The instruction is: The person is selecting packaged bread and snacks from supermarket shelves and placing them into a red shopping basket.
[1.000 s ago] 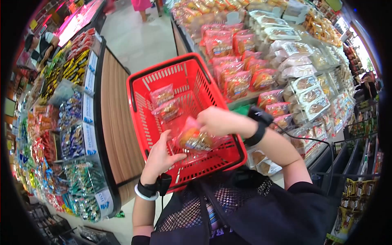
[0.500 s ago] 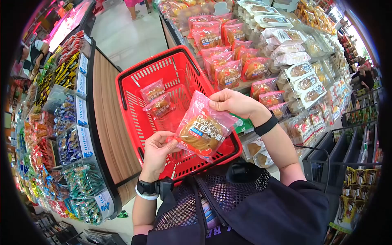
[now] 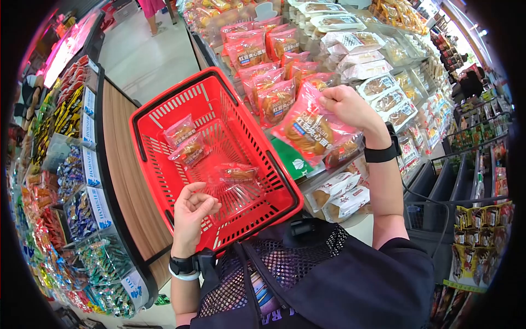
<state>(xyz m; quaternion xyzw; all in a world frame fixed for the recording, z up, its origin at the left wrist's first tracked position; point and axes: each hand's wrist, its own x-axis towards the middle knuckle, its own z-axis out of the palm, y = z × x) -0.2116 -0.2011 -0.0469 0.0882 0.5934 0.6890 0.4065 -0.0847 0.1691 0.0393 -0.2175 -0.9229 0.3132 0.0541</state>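
My right hand (image 3: 350,112) pinches the top corner of a pink packet of red bean bread (image 3: 309,131). The packet hangs tilted over the shelf edge, right of the red shopping basket (image 3: 143,174). Over the basket's near left part is my left hand (image 3: 193,215), fingers apart and holding nothing. Inside the basket lie two packets near the far left, a bread packet (image 3: 178,130) and another bread packet (image 3: 187,150). A third bread packet (image 3: 236,172) lies on the basket floor, just beyond my left fingers.
More red bean bread packets (image 3: 276,103) stand in rows on the shelf at right. White-wrapped breads (image 3: 342,193) lie near the basket's right corner. A candy rack (image 3: 71,170) with wood panelling (image 3: 118,164) borders the left. A person in pink (image 3: 152,8) stands far up the aisle.
My right hand has carried the bread packet right, out from above the basket toward the shelf. My left hand has let go of it. The third packet in the basket now shows.
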